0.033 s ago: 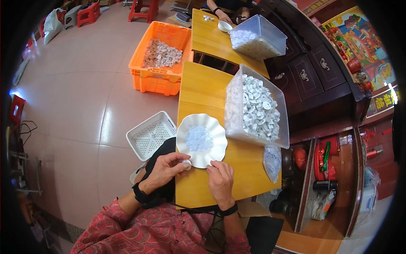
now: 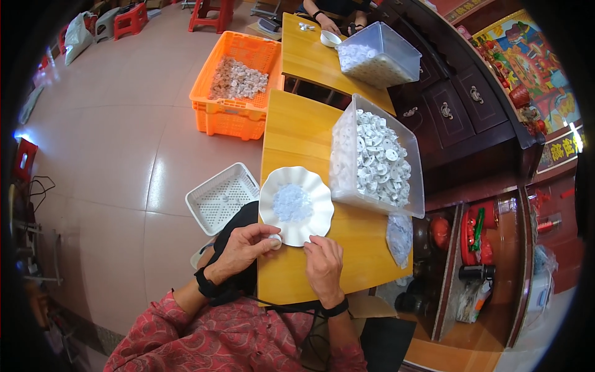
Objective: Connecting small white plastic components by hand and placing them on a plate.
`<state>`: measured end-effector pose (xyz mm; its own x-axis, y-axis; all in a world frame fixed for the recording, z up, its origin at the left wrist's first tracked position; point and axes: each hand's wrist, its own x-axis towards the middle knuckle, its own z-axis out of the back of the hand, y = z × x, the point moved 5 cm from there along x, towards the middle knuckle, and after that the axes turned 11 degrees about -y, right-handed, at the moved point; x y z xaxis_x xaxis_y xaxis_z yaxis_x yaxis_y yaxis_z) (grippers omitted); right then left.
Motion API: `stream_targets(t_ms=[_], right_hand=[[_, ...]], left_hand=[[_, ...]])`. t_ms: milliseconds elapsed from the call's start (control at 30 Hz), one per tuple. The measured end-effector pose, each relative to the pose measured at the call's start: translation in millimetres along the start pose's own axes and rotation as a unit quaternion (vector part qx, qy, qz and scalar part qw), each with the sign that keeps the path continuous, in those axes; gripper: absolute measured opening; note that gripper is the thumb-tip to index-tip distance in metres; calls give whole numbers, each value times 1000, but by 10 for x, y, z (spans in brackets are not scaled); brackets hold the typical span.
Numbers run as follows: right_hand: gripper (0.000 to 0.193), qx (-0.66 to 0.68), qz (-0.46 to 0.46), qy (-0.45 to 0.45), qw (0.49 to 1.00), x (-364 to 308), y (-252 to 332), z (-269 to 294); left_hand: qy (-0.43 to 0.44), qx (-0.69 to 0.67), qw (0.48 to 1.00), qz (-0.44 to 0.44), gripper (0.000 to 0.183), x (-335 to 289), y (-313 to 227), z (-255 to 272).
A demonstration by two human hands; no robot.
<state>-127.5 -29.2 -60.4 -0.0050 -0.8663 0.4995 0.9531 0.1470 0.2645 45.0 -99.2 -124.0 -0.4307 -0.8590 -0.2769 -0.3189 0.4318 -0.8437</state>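
The left hand (image 2: 245,246) pinches a small white plastic cap (image 2: 274,240) at the near rim of the scalloped white plate (image 2: 319,197); the right hand (image 2: 322,260) rests beside it, fingers curled and empty. A nudge against that overhanging rim could tip the plate and scatter its small clear discs (image 2: 292,203) across the yellow table (image 2: 291,133).

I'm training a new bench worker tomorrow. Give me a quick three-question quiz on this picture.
1. True or false: the left hand pinches a small white round part.
2. Where is the white scalloped plate? A) on the floor B) on the wooden table C) in the orange crate
3. Which container on this table holds white round pieces?

Key: 1 true. 2 B. 3 The clear plastic bin right of the plate.
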Motion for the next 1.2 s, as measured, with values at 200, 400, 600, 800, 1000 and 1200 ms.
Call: stream_targets(t_ms=[200, 400, 600, 800, 1000, 1200], right_hand=[[11, 233, -259, -49, 936, -117, -47, 4], [17, 415, -418, -20, 808, -157, 12, 64], [22, 423, -389, -23, 818, -153, 36, 120], [32, 356, -301, -15, 884, -167, 59, 184], [41, 380, -314, -3, 870, -200, 94, 203], [36, 375, -329, 2, 867, -191, 146, 218]], left_hand=[[33, -45, 998, 20, 29, 17, 27, -102], [92, -139, 983, 74, 28, -41, 28, -303], [108, -95, 987, 70, 29, -79, 97, -440], [128, -81, 985, 82, 30, -115, 122, -525], [129, -52, 988, 72, 24, -126, 170, -517], [116, 4, 991, 65, 22, -143, 125, -524]])
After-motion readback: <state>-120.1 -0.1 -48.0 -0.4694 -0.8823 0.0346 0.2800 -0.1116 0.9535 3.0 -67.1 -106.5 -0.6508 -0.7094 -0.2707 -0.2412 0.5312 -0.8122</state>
